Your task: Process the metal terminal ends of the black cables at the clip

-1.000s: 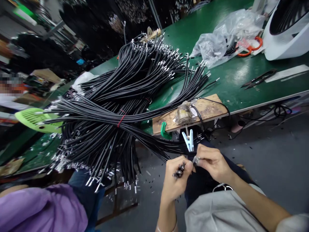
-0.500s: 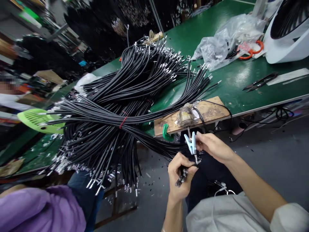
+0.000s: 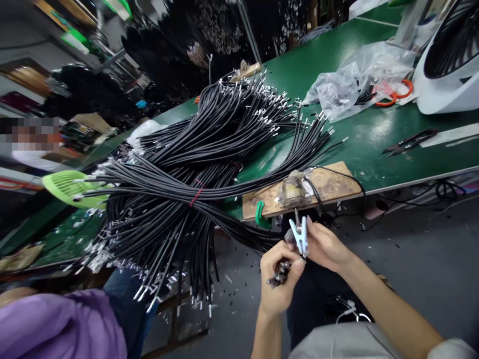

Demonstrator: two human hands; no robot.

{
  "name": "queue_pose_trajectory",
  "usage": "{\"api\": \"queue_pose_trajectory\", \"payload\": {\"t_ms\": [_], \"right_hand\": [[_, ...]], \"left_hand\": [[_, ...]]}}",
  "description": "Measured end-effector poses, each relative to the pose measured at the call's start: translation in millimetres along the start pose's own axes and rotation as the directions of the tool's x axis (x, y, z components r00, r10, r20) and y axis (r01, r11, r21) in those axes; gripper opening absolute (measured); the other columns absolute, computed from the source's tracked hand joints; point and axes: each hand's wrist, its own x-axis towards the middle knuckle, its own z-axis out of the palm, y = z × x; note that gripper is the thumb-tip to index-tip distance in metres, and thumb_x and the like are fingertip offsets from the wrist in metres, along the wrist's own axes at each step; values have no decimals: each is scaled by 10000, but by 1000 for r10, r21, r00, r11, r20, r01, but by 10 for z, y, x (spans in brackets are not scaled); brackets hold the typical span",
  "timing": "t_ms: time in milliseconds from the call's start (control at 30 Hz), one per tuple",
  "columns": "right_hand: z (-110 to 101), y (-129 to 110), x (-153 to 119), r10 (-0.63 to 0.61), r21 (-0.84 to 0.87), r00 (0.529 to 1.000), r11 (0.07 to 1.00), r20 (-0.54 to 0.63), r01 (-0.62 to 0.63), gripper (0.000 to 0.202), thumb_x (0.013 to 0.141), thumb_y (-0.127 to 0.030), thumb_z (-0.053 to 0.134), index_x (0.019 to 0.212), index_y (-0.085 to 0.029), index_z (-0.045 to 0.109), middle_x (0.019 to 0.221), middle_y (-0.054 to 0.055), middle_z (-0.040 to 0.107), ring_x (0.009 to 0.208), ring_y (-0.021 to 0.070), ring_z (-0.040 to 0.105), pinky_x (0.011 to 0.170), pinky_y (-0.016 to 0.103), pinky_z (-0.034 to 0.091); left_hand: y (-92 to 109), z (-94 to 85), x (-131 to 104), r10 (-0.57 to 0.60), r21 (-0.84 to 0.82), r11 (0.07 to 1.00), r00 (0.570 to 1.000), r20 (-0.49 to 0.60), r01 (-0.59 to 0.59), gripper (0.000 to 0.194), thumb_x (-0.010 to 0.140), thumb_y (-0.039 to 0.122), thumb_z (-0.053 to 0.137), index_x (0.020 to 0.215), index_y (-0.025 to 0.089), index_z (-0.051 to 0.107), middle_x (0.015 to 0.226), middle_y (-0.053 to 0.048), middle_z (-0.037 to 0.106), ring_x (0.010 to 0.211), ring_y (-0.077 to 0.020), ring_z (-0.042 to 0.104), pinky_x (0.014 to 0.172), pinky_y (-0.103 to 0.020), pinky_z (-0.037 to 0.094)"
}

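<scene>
My left hand (image 3: 279, 279) is closed around a bunch of black cables (image 3: 279, 274), their stripped ends showing at the fist. Just above the thumb is a light blue clothespin (image 3: 299, 237), in line with the thin metal shaft of a small, grimy motor (image 3: 294, 189). My right hand (image 3: 325, 244) has its fingers closed around the clothespin from the right and behind, so the fingertips are partly hidden. The clothespin's lower tip almost meets my left thumb. A large pile of black cables (image 3: 179, 184) with silvery ends lies left, one bundle tied with red string.
The motor sits on a wooden board (image 3: 340, 177) at the green table's edge (image 3: 396, 182), beside a green clamp (image 3: 261, 214). Farther right are thread snips (image 3: 409, 143), orange-handled scissors (image 3: 392, 97), plastic bags (image 3: 337, 89) and a white fan (image 3: 445, 89). A person in purple (image 3: 63, 324) sits left.
My right hand has moved down and in around the clothespin. The bent silvery wire end seen below the clothespin before is now hidden. The view has shifted slightly.
</scene>
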Motion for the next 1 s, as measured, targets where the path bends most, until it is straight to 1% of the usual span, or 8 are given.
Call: {"api": "queue_pose_trajectory", "payload": {"t_ms": [233,333,433,500,733,800,900,1000], "right_hand": [[-351,-69,-364,-276,-457,934,877,-226,149,325,854,-427,595,810,-107,634,749,66,572,658,99,499,590,215,404],[-253,-130,-590,-515,-828,857,488,-19,275,139,841,-255,625,769,-138,607,710,40,544,665,113,482,608,249,397],[-47,-129,-668,-488,-919,810,36,325,391,131,772,-148,683,885,-162,620,792,48,590,781,156,484,726,316,406],[46,-84,-636,-482,-904,781,-55,396,424,145,787,-96,646,912,-154,601,824,52,597,801,154,470,735,315,403],[38,234,-498,-752,-911,636,124,171,392,131,806,-56,579,715,-136,527,675,28,471,723,130,411,666,281,355],[62,328,-491,-729,-826,685,382,6,414,118,840,-127,570,723,-138,571,698,36,489,724,128,442,654,269,372],[117,401,-481,-444,-432,857,847,-260,308,228,826,-310,622,694,-129,587,688,33,471,655,108,457,593,233,396],[116,364,-475,-135,-70,950,990,-281,120,306,738,-381,706,697,-114,563,667,28,489,604,87,461,564,200,408]], "left_hand": [[16,-34,-48,67,24,997,997,24,-67,130,799,183,617,680,134,637,645,-26,598,631,-91,548,608,-199,406],[-35,-14,-67,28,113,993,995,94,-39,87,797,165,609,762,144,686,719,-49,655,680,-106,596,645,-202,441],[-89,10,-96,-26,224,975,994,110,1,36,733,147,650,766,133,653,727,-42,635,661,-97,565,621,-190,418],[-103,14,-122,-25,252,968,995,92,0,69,706,145,668,754,131,622,719,-31,609,645,-89,538,601,-183,403],[-99,55,-227,127,272,956,991,-44,-110,92,766,99,619,845,145,625,753,-27,624,683,-91,585,629,-182,454],[-122,91,-253,131,272,957,986,-103,-99,62,771,119,620,827,143,613,743,-22,601,674,-89,576,612,-180,448],[-154,138,-280,106,256,965,979,-175,-58,54,806,173,590,767,135,583,701,-15,550,635,-83,545,572,-177,415],[-149,151,-293,99,219,974,978,-183,-58,135,840,212,553,733,132,572,667,-12,527,606,-80,522,550,-181,383]]}}
